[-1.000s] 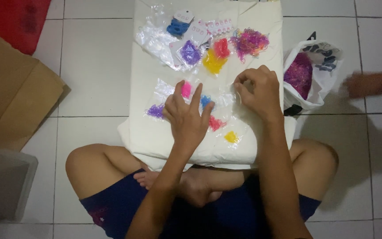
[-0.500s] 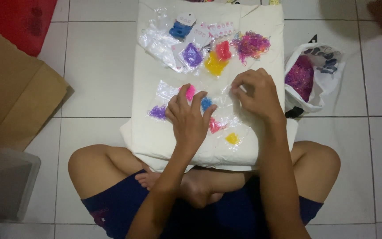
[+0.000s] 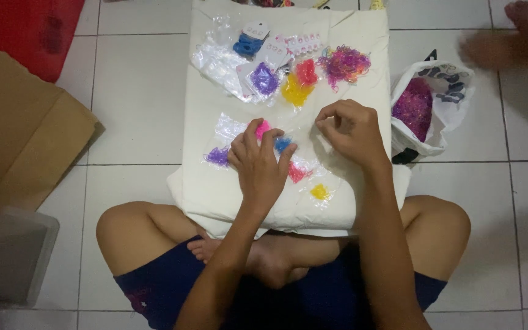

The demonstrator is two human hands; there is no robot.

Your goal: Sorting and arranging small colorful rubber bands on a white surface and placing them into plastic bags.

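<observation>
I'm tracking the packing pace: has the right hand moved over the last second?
Yes, slightly. The right hand has drifted left and a little toward the person, away from the white bag of purple bands on the floor.

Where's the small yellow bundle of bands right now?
In the head view, the yellow bundle lies near the pillow's front edge, just right of the left hand and below the right hand.

Dim room with a white tiled floor
Flattened brown cardboard lies at left, red fabric beyond it, a grey bin nearer
</observation>
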